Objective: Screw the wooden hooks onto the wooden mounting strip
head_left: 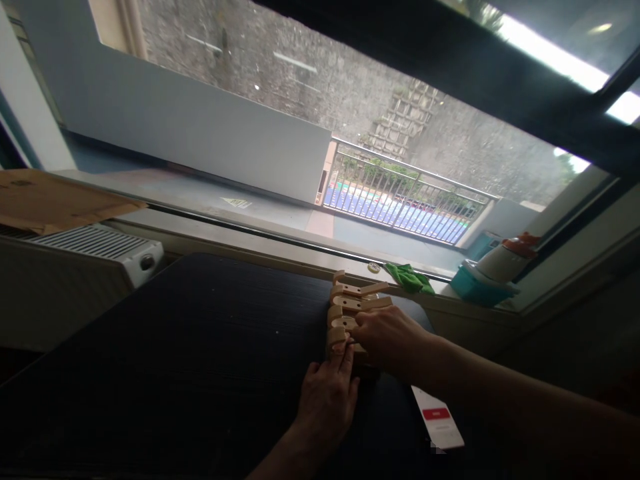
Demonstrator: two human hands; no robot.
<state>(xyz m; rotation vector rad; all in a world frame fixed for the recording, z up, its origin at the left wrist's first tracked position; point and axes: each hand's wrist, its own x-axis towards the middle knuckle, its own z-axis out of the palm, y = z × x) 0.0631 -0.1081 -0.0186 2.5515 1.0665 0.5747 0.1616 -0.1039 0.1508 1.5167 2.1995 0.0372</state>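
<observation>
A light wooden rack (345,303) with several curved hooks, flat bars and dark round holes lies near the right end of the dark table. My left hand (327,393) reaches from below, its extended fingertips pressing on the near end of the rack and steadying it. My right hand (393,333) comes in from the right and is closed over the rack's right side, its fingers pinched close to my left fingertips. A thin dark bit shows between the two hands. What my right fingers hold is too small and shaded to make out.
Around the rack is the black tabletop (200,347). A white card with a red band (437,417) lies to the right. Along the windowsill are a tape roll (373,267), a green cloth (410,277) and a teal box (480,285). A radiator (75,280) with brown paper (65,200) stands left.
</observation>
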